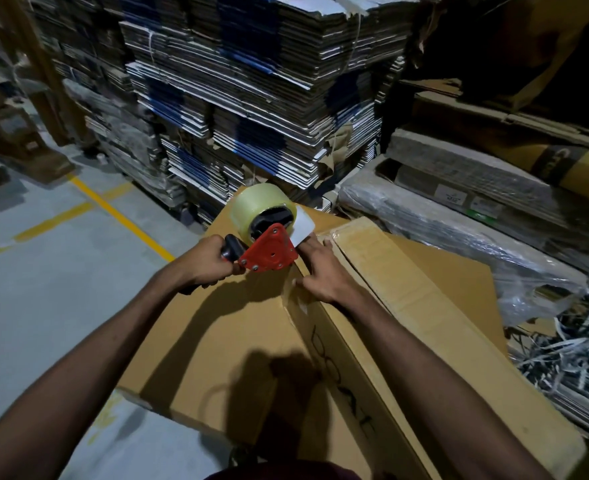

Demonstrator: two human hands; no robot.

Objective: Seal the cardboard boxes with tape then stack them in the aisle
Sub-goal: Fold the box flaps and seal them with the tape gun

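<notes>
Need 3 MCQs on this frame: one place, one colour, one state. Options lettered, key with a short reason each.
1. Where is the tape dispenser?
A. on the floor
B. over the far end of the cardboard box
C. on the flat-carton stacks

2. What colour is the dispenser's side plate?
A. red
B. blue
C. green

3. What is the left hand doing?
A. hanging idle
B. lying flat on the box
C. gripping the dispenser handle

Key: B, it sits above the box's far edge; A, the plate is red; C, fingers curl round the black handle while the right hand rests on the box.

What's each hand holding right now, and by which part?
The left hand grips the red tape dispenser by its black handle. The right hand holds nothing; it presses flat on the cardboard box beside the dispenser.
</notes>
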